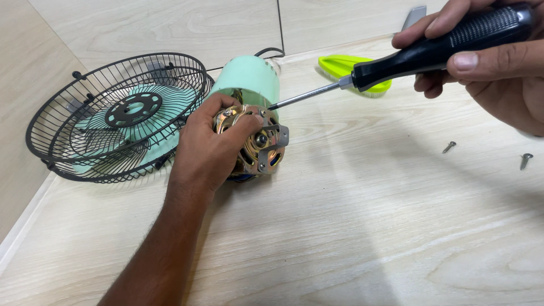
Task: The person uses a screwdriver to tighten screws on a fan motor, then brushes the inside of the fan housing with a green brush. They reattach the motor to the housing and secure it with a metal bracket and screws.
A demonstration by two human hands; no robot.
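Note:
My left hand point(207, 144) grips a brass-coloured fan motor point(262, 141) that lies on its side on the wooden table, its back in a mint-green housing point(249, 79). My right hand point(493, 62) holds a screwdriver point(419, 56) by its black handle; the steel tip touches the motor's top edge near my left thumb. The black wire fan guard point(119, 113) with mint-green blades inside lies to the left, still joined to the housing.
Two loose screws point(449, 147) point(526, 160) lie on the table at right. A lime-green brush point(345, 68) rests behind the screwdriver shaft. A black cable point(269, 52) runs behind the housing. The table's left edge drops to a tiled floor point(170, 22).

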